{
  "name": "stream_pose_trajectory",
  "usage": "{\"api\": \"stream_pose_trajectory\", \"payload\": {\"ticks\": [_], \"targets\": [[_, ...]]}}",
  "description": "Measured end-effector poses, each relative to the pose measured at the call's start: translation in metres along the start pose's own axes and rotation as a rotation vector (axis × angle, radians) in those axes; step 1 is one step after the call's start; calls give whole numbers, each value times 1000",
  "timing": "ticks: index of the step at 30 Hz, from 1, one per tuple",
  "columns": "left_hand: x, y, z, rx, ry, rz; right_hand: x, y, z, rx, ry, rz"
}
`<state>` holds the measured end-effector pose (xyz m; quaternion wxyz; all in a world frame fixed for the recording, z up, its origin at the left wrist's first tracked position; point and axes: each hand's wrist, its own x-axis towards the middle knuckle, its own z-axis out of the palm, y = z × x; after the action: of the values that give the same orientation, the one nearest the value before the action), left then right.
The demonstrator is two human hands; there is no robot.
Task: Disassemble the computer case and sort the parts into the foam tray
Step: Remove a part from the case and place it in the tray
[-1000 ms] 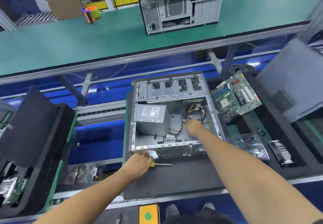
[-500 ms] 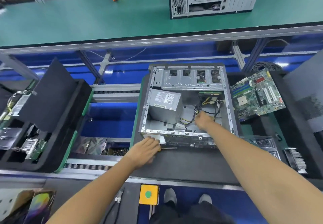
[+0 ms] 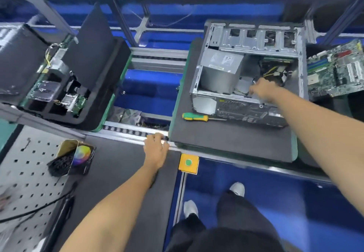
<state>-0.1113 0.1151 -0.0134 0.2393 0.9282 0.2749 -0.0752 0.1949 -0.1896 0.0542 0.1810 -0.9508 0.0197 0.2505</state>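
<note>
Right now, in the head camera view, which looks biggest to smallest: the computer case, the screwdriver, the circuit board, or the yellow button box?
1. Computer case
2. Circuit board, partly cut off at the frame edge
3. Screwdriver and yellow button box: too close to rank; one long and thin, the other squarish.

The right hand's (image 3: 262,91) fingertips are hidden inside the blurred computer case (image 3: 250,68).

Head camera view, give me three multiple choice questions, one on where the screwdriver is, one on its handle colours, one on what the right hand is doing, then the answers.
1. Where does the screwdriver lie?
A. inside the case
B. on the dark foam in front of the computer case
C. in the left hand

2. Its handle colours?
A. green and yellow
B. red and black
C. all blue

3. The right hand is:
A. hanging by the leg
B. holding the motherboard
C. reaching inside the case

Answers: B, it rests by the case's front wall; A, green grip with yellow ends; C, fingers are among the cables.
</note>
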Motion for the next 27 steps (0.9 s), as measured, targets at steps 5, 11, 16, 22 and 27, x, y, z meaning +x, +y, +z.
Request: {"api": "stream_pose_trajectory", "payload": {"ticks": [5, 11, 16, 22, 27], "targets": [[-27, -63, 11, 198, -320, -293, -11, 2, 9, -19, 335, 16], [-32, -81, 27, 257, -392, -239, -22, -3, 10, 8, 407, -4], [-14, -75, 18, 104, -484, -180, -25, -5, 11, 28, 382, 5], [24, 5, -39, -497, -311, -75, -25, -6, 8, 78, 245, -1], [70, 126, -80, -590, -143, 199, -28, -6, 7, 112, 160, -3]]}}
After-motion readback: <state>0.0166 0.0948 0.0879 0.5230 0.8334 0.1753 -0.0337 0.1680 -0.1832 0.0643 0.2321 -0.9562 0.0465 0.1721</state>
